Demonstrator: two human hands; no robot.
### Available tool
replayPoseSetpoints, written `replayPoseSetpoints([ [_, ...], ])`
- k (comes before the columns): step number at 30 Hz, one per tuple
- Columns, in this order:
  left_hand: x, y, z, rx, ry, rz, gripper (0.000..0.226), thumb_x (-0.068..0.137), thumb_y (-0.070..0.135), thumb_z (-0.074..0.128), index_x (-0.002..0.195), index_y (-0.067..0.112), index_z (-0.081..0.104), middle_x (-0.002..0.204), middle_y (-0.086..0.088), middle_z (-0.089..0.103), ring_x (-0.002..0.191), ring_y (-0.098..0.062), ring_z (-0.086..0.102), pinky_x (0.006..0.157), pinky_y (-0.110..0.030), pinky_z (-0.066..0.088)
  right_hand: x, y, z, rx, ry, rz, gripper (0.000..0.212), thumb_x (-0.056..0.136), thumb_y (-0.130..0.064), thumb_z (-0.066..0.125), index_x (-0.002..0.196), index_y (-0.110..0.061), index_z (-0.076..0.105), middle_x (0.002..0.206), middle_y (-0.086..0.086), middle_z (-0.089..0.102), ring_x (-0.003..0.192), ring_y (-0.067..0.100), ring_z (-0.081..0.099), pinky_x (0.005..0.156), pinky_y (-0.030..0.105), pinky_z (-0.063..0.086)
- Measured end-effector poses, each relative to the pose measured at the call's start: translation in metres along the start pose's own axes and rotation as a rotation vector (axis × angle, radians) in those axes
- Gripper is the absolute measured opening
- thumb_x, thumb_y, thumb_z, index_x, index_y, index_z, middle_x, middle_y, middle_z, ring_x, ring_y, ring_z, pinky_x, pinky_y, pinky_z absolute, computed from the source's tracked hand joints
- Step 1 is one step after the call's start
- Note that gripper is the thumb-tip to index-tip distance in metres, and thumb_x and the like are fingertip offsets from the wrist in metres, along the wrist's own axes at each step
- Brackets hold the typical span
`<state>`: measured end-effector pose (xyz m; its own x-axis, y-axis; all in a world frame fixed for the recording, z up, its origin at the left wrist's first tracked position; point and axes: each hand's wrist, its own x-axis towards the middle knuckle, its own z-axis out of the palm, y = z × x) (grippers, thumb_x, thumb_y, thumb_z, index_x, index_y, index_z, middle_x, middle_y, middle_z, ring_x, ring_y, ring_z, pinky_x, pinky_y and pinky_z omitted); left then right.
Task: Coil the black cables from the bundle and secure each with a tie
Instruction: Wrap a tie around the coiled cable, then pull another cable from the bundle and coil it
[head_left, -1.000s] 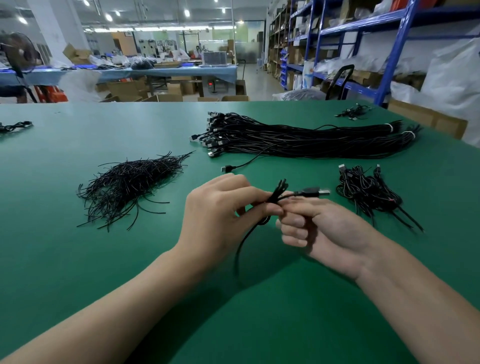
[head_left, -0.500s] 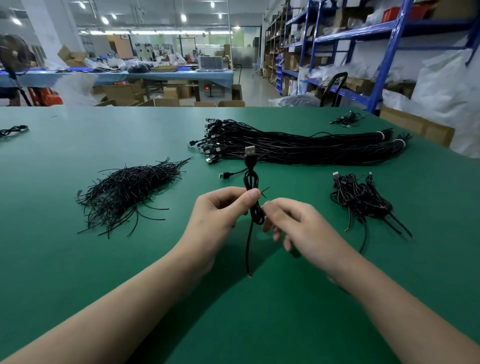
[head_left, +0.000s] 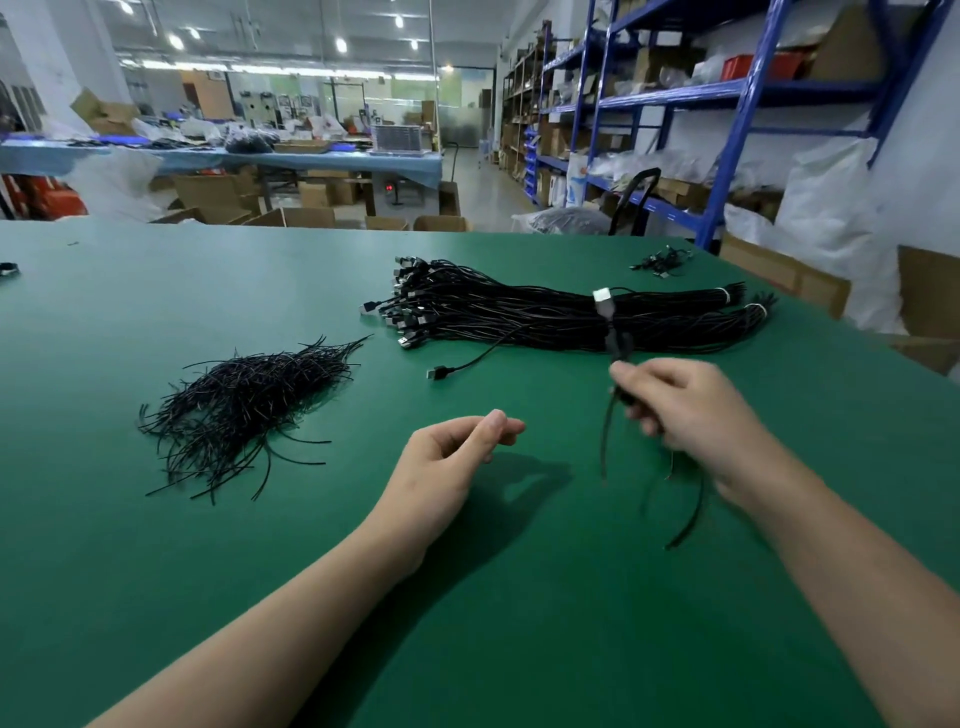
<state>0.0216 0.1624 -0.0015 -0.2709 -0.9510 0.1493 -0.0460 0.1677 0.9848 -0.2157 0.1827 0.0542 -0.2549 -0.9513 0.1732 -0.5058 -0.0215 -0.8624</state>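
My right hand (head_left: 691, 410) grips a coiled black cable (head_left: 615, 348) with its USB plug pointing up and a loose end hanging below; it is blurred. My left hand (head_left: 457, 457) hovers over the green table with fingers loosely curled and holds nothing. The long bundle of black cables (head_left: 519, 312) lies across the far middle of the table, bound with white bands at its right end. A pile of thin black ties (head_left: 244, 400) lies to the left. Strands of coiled cables (head_left: 688, 519) show under my right wrist, mostly hidden.
One loose cable with a USB plug (head_left: 441, 371) trails out of the bundle toward me. A small cable clump (head_left: 662, 262) sits at the table's far right corner. Blue shelving (head_left: 727, 156) and cardboard boxes (head_left: 784, 275) stand beyond the right edge.
My left hand let go of the coiled cable and stayed near the middle. My right hand carried the coil to the right, over the spot where the coiled cables lie.
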Motion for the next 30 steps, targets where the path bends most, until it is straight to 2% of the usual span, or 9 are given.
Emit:
replayPoseSetpoints([
  [4,0.002,-0.004,0.0,0.061,-0.025,0.027,0.028,0.1,0.051,0.052,0.098,0.041,0.078,0.102,0.017,0.075,0.081,0.011,0.059,0.073,-0.016,0.041,0.036,0.018,-0.05,-0.501,0.231,0.034,0.038,0.092,-0.052,0.062,0.079,-0.018,0.073,0.072,-0.001,0.07,0.069,0.014,0.063,0.061,0.029,0.048],
  [6,0.003,-0.007,0.0,0.083,-0.031,0.047,0.027,0.101,0.05,0.052,0.098,0.041,0.078,0.101,0.018,0.075,0.083,0.011,0.06,0.07,-0.008,0.041,0.052,0.029,-0.062,-0.654,0.228,0.132,0.049,0.093,-0.051,0.062,0.088,-0.004,0.075,0.083,0.015,0.074,0.077,0.029,0.068,0.072,0.038,0.056],
  [9,0.003,-0.009,0.0,0.098,-0.032,0.073,0.027,0.103,0.044,0.053,0.097,0.039,0.078,0.098,0.017,0.075,0.084,0.01,0.061,0.071,-0.003,0.04,0.064,0.041,-0.064,-0.793,0.13,0.27,0.057,0.093,-0.051,0.061,0.102,0.004,0.073,0.099,0.019,0.075,0.09,0.035,0.07,0.083,0.042,0.057],
  [13,0.004,-0.011,-0.001,0.17,-0.019,0.092,0.025,0.103,0.041,0.054,0.098,0.037,0.078,0.098,0.017,0.074,0.091,0.004,0.062,0.084,-0.013,0.045,0.068,0.05,-0.059,-0.887,0.044,0.305,0.062,0.096,-0.058,0.054,0.082,0.0,0.071,0.076,0.013,0.07,0.072,0.031,0.066,0.069,0.035,0.055],
  [16,0.005,-0.01,-0.002,0.269,0.023,0.116,0.018,0.101,0.036,0.059,0.101,0.033,0.077,0.098,0.019,0.073,0.095,0.004,0.062,0.08,-0.01,0.043,0.064,0.043,-0.061,-1.03,0.075,0.315,0.066,0.095,-0.068,0.046,0.061,-0.011,0.047,0.058,0.002,0.05,0.053,0.022,0.053,0.05,0.024,0.035],
  [19,0.015,-0.008,-0.006,0.42,0.058,0.113,0.014,0.098,0.035,0.063,0.106,0.032,0.074,0.101,0.017,0.071,0.094,0.004,0.06,0.075,-0.009,0.043,0.06,0.032,-0.064,-1.088,0.167,0.166,0.063,0.095,-0.066,0.048,0.068,-0.01,0.06,0.063,0.002,0.055,0.058,0.024,0.056,0.05,0.024,0.041],
  [23,0.054,-0.005,-0.017,0.771,0.02,0.15,0.033,0.097,0.038,0.063,0.128,0.025,0.065,0.125,0.006,0.061,0.114,-0.01,0.057,0.101,-0.031,0.046,0.048,0.005,-0.034,-0.915,0.244,-0.285,0.038,0.1,-0.045,0.055,0.086,-0.017,0.076,0.081,0.001,0.068,0.077,0.025,0.063,0.062,0.034,0.054],
  [27,0.105,-0.008,-0.026,1.096,0.092,0.116,0.049,0.101,0.035,0.057,0.147,0.019,0.05,0.15,-0.003,0.047,0.137,-0.027,0.039,0.112,-0.041,0.036,0.041,-0.013,0.023,-0.88,-0.04,-0.366,0.04,0.106,-0.034,0.042,0.095,-0.01,0.072,0.1,0.007,0.07,0.097,0.031,0.064,0.082,0.041,0.052],
  [30,0.129,-0.018,-0.027,1.238,0.095,0.014,0.05,0.103,0.038,0.052,0.148,0.018,0.048,0.151,-0.007,0.046,0.137,-0.032,0.038,0.109,-0.046,0.039,0.045,-0.01,0.066,-0.867,-0.259,-0.33,0.042,0.107,-0.037,0.038,0.135,-0.014,0.059,0.139,0.008,0.059,0.131,0.028,0.051,0.106,0.041,0.043],
])
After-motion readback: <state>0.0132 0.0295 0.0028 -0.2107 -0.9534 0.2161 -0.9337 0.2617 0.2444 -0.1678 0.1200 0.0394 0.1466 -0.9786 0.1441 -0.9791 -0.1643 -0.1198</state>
